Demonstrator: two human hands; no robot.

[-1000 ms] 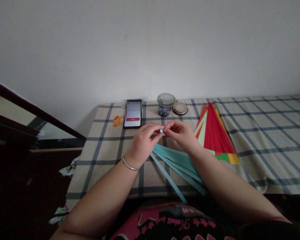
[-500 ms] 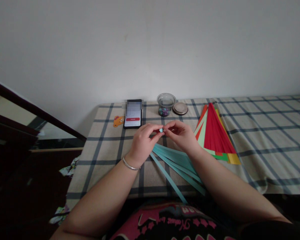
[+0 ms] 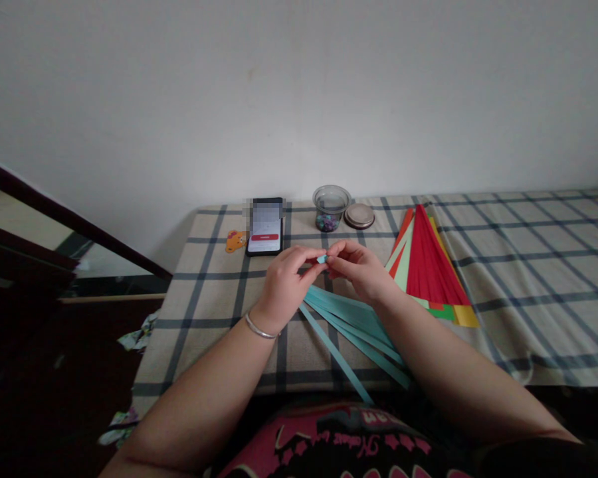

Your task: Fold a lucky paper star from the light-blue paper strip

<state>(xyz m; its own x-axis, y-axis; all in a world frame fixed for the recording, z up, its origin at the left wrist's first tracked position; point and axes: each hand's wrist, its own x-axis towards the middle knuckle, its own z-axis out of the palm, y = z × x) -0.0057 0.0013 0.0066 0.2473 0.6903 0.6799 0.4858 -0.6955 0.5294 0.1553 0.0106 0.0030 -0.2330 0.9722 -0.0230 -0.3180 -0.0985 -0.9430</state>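
Nearest the body, a fan of teal paper strips lies on the checked cloth of the bench, its ends running off the near edge toward the lap. Both forearms reach forward over them, wrists low, the left one wearing a silver bangle. Above the strips, the left hand and the right hand meet fingertip to fingertip, each pinching one side of a tiny folded teal paper piece held just off the cloth.

The piece is very small and gripped only at the tips, so I judge that a little too much squeeze could crush its folds, and a slack pinch could let it drop among the strips of the same colour. The right forearm lies across the strips and could drag them off the edge.

Right of the hands spreads a fan of red, yellow and green strips. Farther back stand a phone, an open clear jar and its lid, near the wall.
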